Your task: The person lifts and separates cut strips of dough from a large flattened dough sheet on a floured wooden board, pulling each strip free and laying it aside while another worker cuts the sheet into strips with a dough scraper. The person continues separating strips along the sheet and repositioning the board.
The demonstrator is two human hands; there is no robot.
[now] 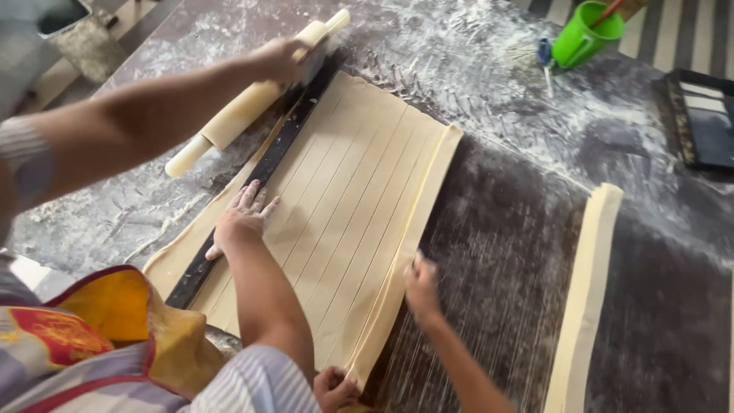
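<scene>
A pale sheet of dough (359, 176), scored into several long strips, lies on a floured dark worktop (505, 229). A black straightedge (264, 168) runs along its left side. My left hand (284, 60) reaches to the far end and grips the straightedge there, right against a wooden rolling pin (229, 122). My right hand (420, 284), blurred, pinches the folded strip at the sheet's right edge. A co-worker in a yellow apron (130, 313) presses one hand (241, 218) flat on the straightedge. Their other hand (334, 388) holds the sheet's near corner.
A separate long dough strip (589, 291) lies to the right on the worktop. A green cup (585, 34) with a wooden handle in it stands at the far edge beside a small blue tool (544, 55). A dark tray (707, 115) sits at the far right.
</scene>
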